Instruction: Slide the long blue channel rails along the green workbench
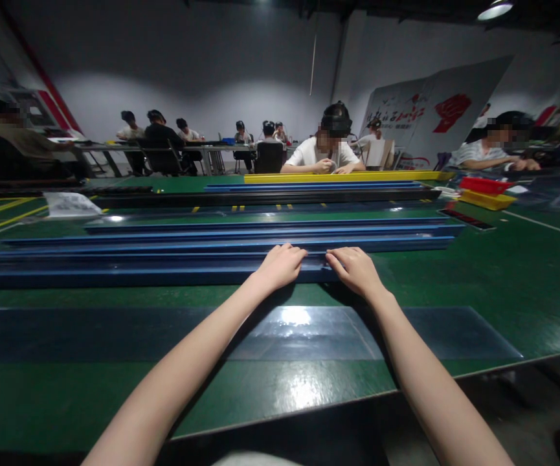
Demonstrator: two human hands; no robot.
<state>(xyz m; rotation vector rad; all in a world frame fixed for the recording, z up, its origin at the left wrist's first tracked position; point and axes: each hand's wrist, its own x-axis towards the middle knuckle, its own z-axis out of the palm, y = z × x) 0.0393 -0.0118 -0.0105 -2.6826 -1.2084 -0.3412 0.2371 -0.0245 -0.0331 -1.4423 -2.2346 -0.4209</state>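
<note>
Front blue channel strip (114, 266) lies crosswise on green tabletop (454, 285). Left hand (282, 265), fingers bent, over strip; right hand (355, 266), fingers bent, at its right end. Hands apart; whether either grips, cannot tell. Clear plastic sheet (114, 333) nearer person; other blue strips (406, 244) just beyond; yellow strip (347, 177) farther.

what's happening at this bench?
A person has the left hand and right hand at the nearest blue channel, near its right end; how firmly they grip can't be made out. A clear plastic strip lies flat on the green table, nearer the person. More blue strips and a yellow strip lie beyond.
</note>
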